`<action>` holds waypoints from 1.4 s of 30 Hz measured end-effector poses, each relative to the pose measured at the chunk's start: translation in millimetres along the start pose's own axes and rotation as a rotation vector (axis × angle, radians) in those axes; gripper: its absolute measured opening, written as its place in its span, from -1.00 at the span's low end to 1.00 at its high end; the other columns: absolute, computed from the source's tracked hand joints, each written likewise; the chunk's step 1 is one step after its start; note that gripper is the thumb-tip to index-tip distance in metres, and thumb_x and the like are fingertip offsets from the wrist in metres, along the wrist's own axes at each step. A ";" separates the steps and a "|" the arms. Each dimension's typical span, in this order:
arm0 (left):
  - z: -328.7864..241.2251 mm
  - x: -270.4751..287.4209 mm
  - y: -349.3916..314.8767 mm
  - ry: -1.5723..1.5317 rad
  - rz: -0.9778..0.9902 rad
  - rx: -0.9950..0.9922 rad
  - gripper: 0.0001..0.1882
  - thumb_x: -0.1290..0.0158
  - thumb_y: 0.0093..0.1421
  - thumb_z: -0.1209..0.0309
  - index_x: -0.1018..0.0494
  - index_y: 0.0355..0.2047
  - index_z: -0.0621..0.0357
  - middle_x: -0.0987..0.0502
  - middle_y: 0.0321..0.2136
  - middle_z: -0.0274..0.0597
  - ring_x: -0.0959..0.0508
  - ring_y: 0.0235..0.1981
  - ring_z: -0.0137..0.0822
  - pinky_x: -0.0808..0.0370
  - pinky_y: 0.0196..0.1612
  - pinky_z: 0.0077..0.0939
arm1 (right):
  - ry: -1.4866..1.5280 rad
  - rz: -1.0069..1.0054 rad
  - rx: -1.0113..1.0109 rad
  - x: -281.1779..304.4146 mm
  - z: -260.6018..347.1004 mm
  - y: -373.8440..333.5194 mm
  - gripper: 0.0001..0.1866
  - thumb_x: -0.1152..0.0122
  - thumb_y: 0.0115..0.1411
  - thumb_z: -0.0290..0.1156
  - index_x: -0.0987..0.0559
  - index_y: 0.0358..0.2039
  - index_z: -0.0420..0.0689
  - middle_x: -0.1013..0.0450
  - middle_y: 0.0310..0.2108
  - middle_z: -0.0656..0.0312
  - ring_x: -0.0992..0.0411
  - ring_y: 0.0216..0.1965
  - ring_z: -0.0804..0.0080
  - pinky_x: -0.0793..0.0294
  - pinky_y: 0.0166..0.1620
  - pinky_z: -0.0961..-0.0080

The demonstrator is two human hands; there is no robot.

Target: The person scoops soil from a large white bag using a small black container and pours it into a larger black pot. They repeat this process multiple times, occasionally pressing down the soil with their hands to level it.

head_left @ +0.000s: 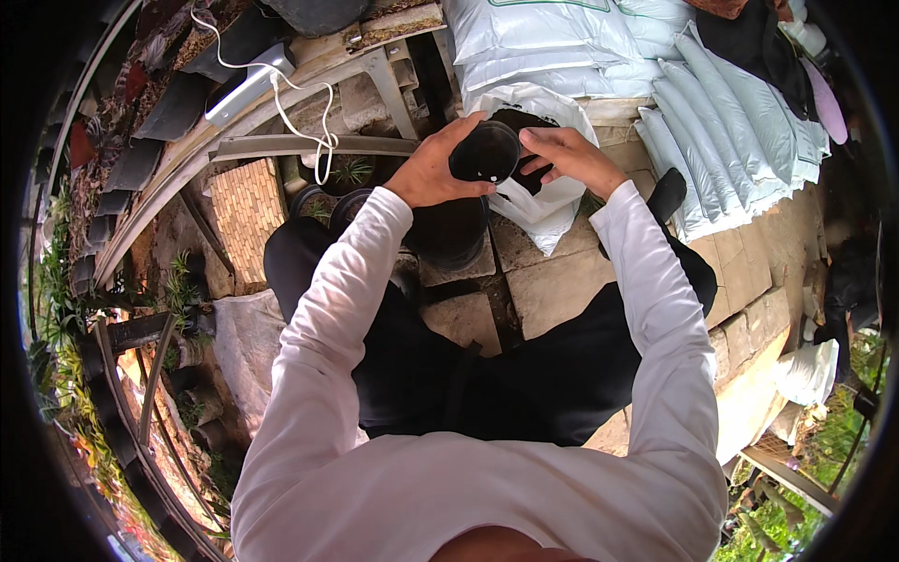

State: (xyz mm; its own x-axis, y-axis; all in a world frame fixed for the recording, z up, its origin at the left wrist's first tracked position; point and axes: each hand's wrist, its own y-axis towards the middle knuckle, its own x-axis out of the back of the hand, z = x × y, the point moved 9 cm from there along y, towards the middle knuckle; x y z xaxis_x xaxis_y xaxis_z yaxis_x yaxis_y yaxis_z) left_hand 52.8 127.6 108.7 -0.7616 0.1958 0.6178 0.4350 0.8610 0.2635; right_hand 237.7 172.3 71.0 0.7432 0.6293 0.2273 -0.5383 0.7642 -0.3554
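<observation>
A small black plastic plant pot (484,151) is tilted so that its round face shows, with a few small pale spots on it. Around its left side wraps my left hand (437,165), thumb at the top edge and fingers below. Beside the right rim is my right hand (573,157), its fingers loosely bent and spread; I see nothing held in it. Whether its thumb touches the rim is unclear. Behind and below both hands stands an open white sack (559,217) with dark soil (530,120) inside. A large black pot (451,229) sits under my left hand, partly hidden.
Stacked full pale sacks (552,42) lie at the far side, with more leaning sacks (716,140) at right. A power bank (251,82) with a white cable rests on a ledge at far left. A tan slatted panel (247,220) and small potted plants (353,171) are left.
</observation>
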 end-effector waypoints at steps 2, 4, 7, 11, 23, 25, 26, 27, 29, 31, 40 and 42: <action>-1.1 -8.7 7.8 -0.049 0.024 0.000 0.18 -0.52 -0.05 0.28 -0.09 0.51 0.17 -0.38 0.33 0.14 -0.39 0.37 0.05 -0.27 0.46 -0.24 | -0.054 0.033 -0.012 5.6 3.1 6.4 -0.26 -0.15 0.41 0.24 -0.51 0.32 -0.12 -0.63 -0.02 0.22 -0.63 -0.07 0.44 -0.59 -0.16 0.52; -4.5 -17.9 15.9 -0.085 0.033 -0.024 0.19 -0.51 -0.06 0.33 -0.06 0.52 0.11 -0.38 0.33 0.10 -0.39 0.37 0.05 -0.27 0.45 -0.24 | -0.117 0.065 -0.008 12.0 6.3 9.7 -0.25 -0.14 0.39 0.29 -0.56 0.27 -0.10 -0.64 -0.04 0.27 -0.62 -0.08 0.49 -0.56 -0.16 0.53; -2.0 -22.5 28.0 -0.103 0.055 -0.049 0.24 -0.48 -0.09 0.40 0.01 0.55 0.03 -0.37 0.35 0.02 -0.38 0.38 0.04 -0.27 0.46 -0.23 | -0.093 0.110 -0.057 26.9 -0.8 23.0 -0.28 -0.18 0.36 0.28 -0.59 0.22 -0.09 -0.64 -0.04 0.27 -0.63 -0.13 0.48 -0.54 -0.15 0.54; 6.4 -28.5 42.5 -0.104 0.081 -0.077 0.27 -0.51 -0.08 0.35 0.04 0.55 0.09 -0.29 0.41 0.05 -0.28 0.45 0.05 -0.22 0.50 -0.20 | -0.063 0.149 -0.093 40.9 -4.0 33.6 -0.30 -0.23 0.34 0.25 -0.60 0.20 -0.09 -0.64 -0.03 0.27 -0.62 -0.13 0.48 -0.54 -0.14 0.53; 81.2 -40.5 50.0 0.075 0.044 0.244 0.22 -0.39 0.14 -0.12 0.05 0.54 0.21 -0.21 0.43 0.29 -0.25 0.45 0.17 -0.25 0.47 -0.16 | -0.968 -0.340 0.030 94.8 -65.4 95.2 -0.14 -0.57 0.00 -0.16 -0.44 0.25 -0.29 -0.38 0.23 -0.15 -0.48 0.17 -0.12 -0.52 0.18 0.17; 79.0 -40.5 49.2 0.115 0.059 0.233 0.19 -0.36 0.15 -0.14 0.03 0.53 0.22 -0.23 0.41 0.30 -0.26 0.44 0.17 -0.26 0.46 -0.15 | -1.083 -0.315 0.023 88.5 -69.4 101.6 -0.10 -0.61 -0.04 -0.22 -0.40 0.26 -0.32 -0.35 0.21 -0.11 -0.49 0.14 -0.05 -0.53 0.19 0.14; 79.0 -40.0 49.0 0.116 0.055 0.230 0.18 -0.36 0.16 -0.14 0.02 0.53 0.22 -0.24 0.41 0.31 -0.27 0.44 0.17 -0.27 0.46 -0.15 | -1.140 -0.304 0.021 86.5 -74.5 106.0 -0.07 -0.63 -0.06 -0.24 -0.38 0.27 -0.33 -0.34 0.20 -0.09 -0.50 0.13 -0.02 -0.54 0.19 0.13; 79.0 -39.5 48.6 0.117 0.052 0.226 0.17 -0.35 0.17 -0.14 0.01 0.52 0.23 -0.24 0.41 0.31 -0.28 0.44 0.18 -0.28 0.45 -0.15 | -1.243 -0.349 0.063 84.4 -75.7 108.5 -0.10 -0.64 -0.07 -0.28 -0.39 0.25 -0.32 -0.34 0.18 -0.06 -0.49 0.13 0.01 -0.56 0.17 0.16; 78.2 -39.9 49.7 0.116 0.049 0.213 0.16 -0.35 0.17 -0.14 0.01 0.52 0.23 -0.25 0.40 0.32 -0.29 0.42 0.18 -0.29 0.44 -0.15 | -1.447 -0.441 0.148 78.6 -82.4 110.9 -0.14 -0.66 -0.09 -0.34 -0.41 0.20 -0.29 -0.36 0.14 -0.02 -0.47 0.13 0.06 -0.59 0.13 0.21; 77.1 -40.7 50.1 0.115 0.050 0.199 0.15 -0.34 0.18 -0.13 0.01 0.52 0.24 -0.26 0.39 0.33 -0.31 0.41 0.19 -0.31 0.43 -0.14 | -1.521 -0.407 0.146 71.2 -100.3 116.5 -0.15 -0.68 -0.12 -0.35 -0.43 0.17 -0.28 -0.36 0.12 0.00 -0.45 0.12 0.07 -0.60 0.12 0.24; 81.4 -36.6 40.3 0.188 0.060 0.229 0.11 -0.33 0.19 -0.12 -0.04 0.50 0.25 -0.30 0.36 0.34 -0.39 0.35 0.21 -0.38 0.38 -0.14 | -1.266 0.020 -0.029 11.4 -109.3 109.5 -0.34 -0.68 -0.10 -0.28 -0.59 -0.01 -0.28 -0.41 0.09 -0.06 -0.49 0.14 0.05 -0.63 0.09 0.18; 81.3 -34.8 40.7 0.199 0.051 0.224 0.11 -0.33 0.20 -0.12 -0.05 0.50 0.25 -0.31 0.35 0.34 -0.39 0.35 0.22 -0.38 0.38 -0.14 | -1.156 -0.013 -0.040 22.6 -98.4 109.7 -0.33 -0.70 -0.11 -0.26 -0.59 -0.03 -0.30 -0.41 0.09 -0.09 -0.50 0.13 -0.02 -0.62 0.09 0.16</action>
State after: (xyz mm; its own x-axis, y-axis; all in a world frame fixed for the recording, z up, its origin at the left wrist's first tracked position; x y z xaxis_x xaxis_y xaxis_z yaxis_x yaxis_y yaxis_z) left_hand 58.0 194.0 37.7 -0.6229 0.1641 0.7649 0.3362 0.9390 0.0723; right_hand 234.6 256.4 -52.1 -0.0695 0.3913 0.9176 -0.5047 0.7796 -0.3707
